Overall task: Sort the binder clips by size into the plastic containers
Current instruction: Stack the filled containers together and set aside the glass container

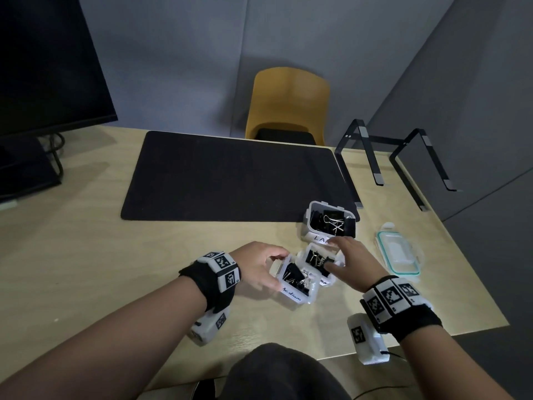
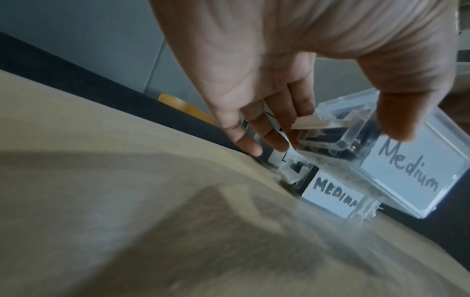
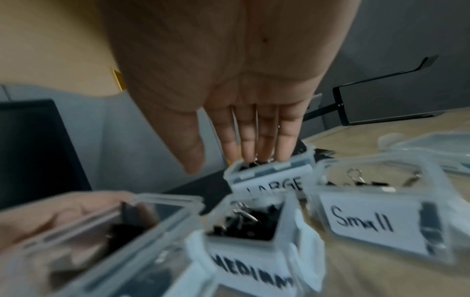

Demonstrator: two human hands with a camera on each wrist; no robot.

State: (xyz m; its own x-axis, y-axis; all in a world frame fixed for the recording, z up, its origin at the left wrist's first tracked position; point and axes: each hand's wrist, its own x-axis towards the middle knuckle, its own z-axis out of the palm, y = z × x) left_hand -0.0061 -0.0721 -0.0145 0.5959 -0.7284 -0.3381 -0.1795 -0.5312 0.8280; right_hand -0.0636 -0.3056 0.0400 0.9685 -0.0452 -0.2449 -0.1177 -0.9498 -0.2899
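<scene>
Left hand (image 2: 292, 66), thumb and fingers (image 2: 274, 138) around tilted "Medium" container (image 2: 406, 174).

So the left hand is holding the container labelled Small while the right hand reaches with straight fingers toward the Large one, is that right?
Not quite. The left hand grips a container labelled Medium, not Small; the left wrist view shows that label clearly. The Small container sits apart on the table, seen in the right wrist view. The rest holds: the right hand reaches with straight fingers toward the Large container.

Four clip containers (image 3: 361, 213) — one loose lid (image 1: 399, 253), two hands (image 1: 259, 267).
</scene>
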